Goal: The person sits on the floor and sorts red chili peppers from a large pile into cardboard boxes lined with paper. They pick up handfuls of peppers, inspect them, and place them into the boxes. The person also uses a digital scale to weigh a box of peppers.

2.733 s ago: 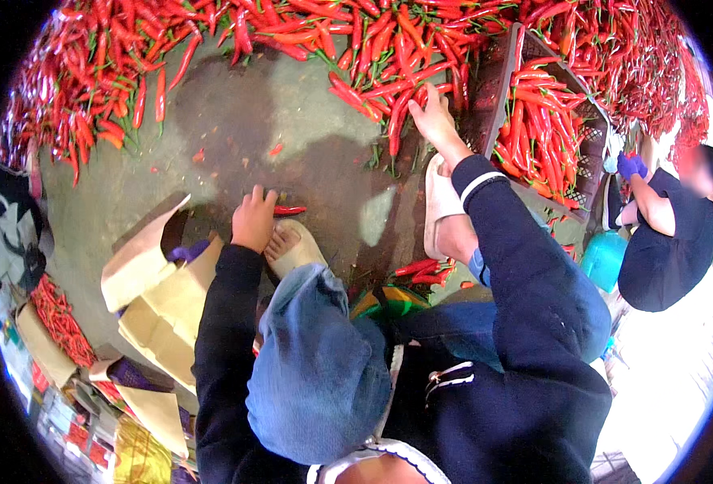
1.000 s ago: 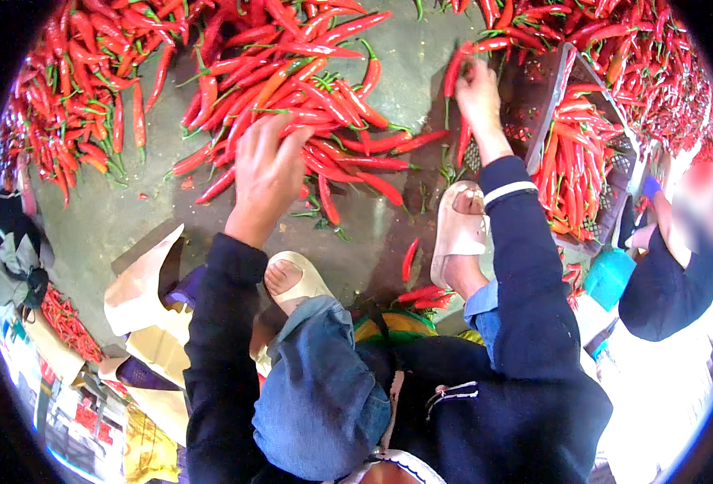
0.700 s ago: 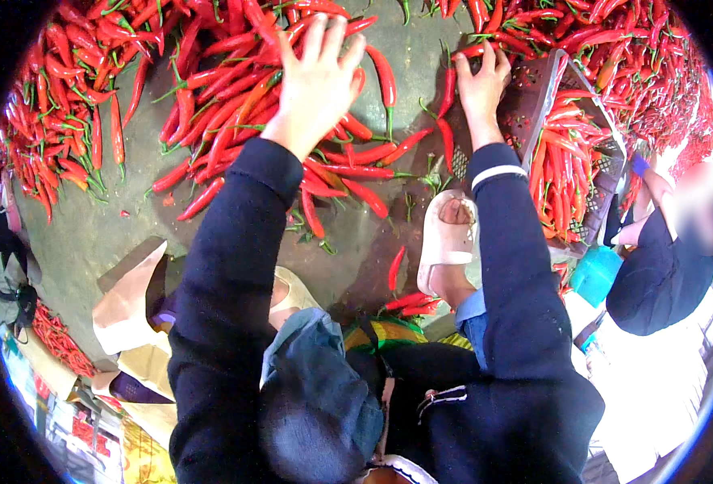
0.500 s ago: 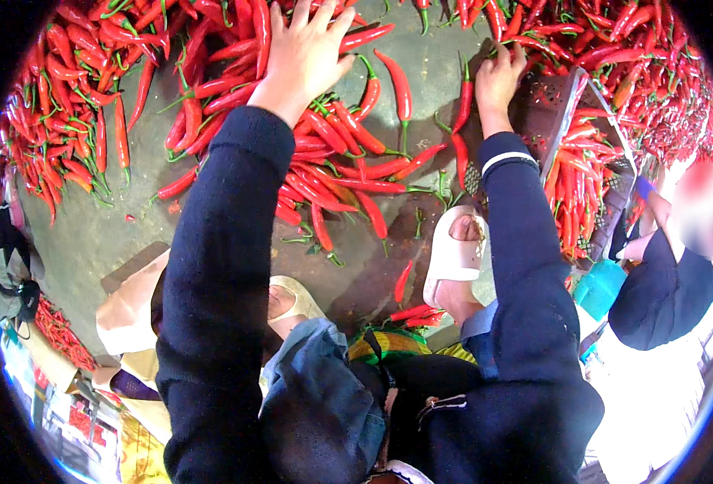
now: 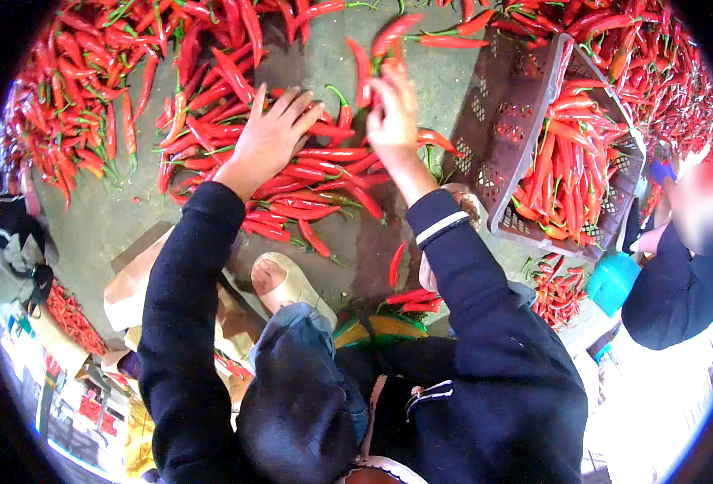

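Observation:
A loose heap of red chili peppers (image 5: pixel 235 81) with green stems lies on the grey floor (image 5: pixel 90 234). My left hand (image 5: pixel 272 133) rests on the middle of the heap, fingers spread over the chilies. Just right of it, my right hand (image 5: pixel 393 113) has its fingers bent around red chilies (image 5: pixel 389 36) at their tips; it is slightly blurred, so exactly how many it grips is hidden. A brown plastic crate (image 5: pixel 510 161), tilted and holding chilies (image 5: pixel 566 153), stands to the right of my right hand.
My sandalled feet (image 5: pixel 280 282) are below the heap. Paper bags (image 5: pixel 131 282) lie at the left. More chilies (image 5: pixel 90 97) pile along the back and sides. At the right a co-worker (image 5: pixel 671 290) in dark clothing sits beside a teal container (image 5: pixel 610 282).
Both hands have come back toward me from the far side of the heap; my right hand also moved left, away from the crate, with chilies at its fingertips.

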Available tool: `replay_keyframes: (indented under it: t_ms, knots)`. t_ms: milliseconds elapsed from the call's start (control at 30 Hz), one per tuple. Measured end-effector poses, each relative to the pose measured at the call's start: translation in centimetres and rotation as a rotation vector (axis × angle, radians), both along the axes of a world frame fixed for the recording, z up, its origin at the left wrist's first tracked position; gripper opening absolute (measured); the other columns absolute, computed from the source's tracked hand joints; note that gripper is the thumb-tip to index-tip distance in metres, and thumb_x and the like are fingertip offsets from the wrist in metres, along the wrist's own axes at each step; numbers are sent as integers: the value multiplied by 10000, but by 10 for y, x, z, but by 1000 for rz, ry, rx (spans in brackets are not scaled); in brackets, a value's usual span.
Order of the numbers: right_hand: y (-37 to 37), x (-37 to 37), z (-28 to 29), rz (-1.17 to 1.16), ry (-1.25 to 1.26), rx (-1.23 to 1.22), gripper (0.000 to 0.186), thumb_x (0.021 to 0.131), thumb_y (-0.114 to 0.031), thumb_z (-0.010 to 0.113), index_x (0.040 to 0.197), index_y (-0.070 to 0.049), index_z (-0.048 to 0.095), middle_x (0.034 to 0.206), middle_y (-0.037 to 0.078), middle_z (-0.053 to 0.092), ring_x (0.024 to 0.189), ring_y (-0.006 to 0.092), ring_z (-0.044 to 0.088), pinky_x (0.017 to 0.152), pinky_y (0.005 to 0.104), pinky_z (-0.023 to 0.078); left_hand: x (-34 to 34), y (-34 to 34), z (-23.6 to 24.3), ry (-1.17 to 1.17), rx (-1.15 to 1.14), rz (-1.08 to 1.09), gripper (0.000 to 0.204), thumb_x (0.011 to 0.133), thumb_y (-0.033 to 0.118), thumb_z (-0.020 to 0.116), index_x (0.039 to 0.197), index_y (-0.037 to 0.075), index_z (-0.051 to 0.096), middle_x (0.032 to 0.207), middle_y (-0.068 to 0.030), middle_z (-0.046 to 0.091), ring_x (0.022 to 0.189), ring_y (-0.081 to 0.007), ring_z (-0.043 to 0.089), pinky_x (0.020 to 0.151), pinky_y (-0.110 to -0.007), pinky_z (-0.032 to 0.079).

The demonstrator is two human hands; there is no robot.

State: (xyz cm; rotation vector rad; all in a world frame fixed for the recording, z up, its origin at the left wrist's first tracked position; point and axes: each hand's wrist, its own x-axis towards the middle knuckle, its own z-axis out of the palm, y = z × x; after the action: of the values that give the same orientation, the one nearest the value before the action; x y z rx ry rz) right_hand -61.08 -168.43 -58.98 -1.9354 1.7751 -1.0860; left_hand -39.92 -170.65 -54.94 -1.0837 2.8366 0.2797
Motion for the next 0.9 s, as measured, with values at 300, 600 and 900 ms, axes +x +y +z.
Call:
replay_keyframes:
  t_ms: [300, 600, 900]
  knots:
    - [43, -38, 33, -285, -30, 287, 161, 713, -25, 540, 854, -95, 574, 844, 116, 535, 749, 288, 545, 696, 381, 451, 60, 79, 73, -163, 148, 182, 413, 755, 98, 539, 1163, 58, 491, 1257, -110, 431, 1193, -270, 379, 993, -459, 290]
    - [-20, -10, 34, 11, 211, 209, 242, 744, -164, 571, 983, -124, 566, 981, 133, 544, 881, 343, 537, 766, 419, 441, 11, 12, 50, 259, 234, 382, 259, 836, 218, 521, 1027, 44, 526, 950, -133, 540, 844, -316, 561, 734, -398, 472]
    - [-74, -17, 30, 580, 207, 160, 318, 655, -56, 594, 964, -96, 529, 905, 119, 512, 901, 325, 519, 773, 410, 444, -17, -7, 0, 672, 167, 770, 617, 725, 125, 606, 1252, 17, 303, 1059, -210, 524, 850, -337, 588, 804, -449, 444]
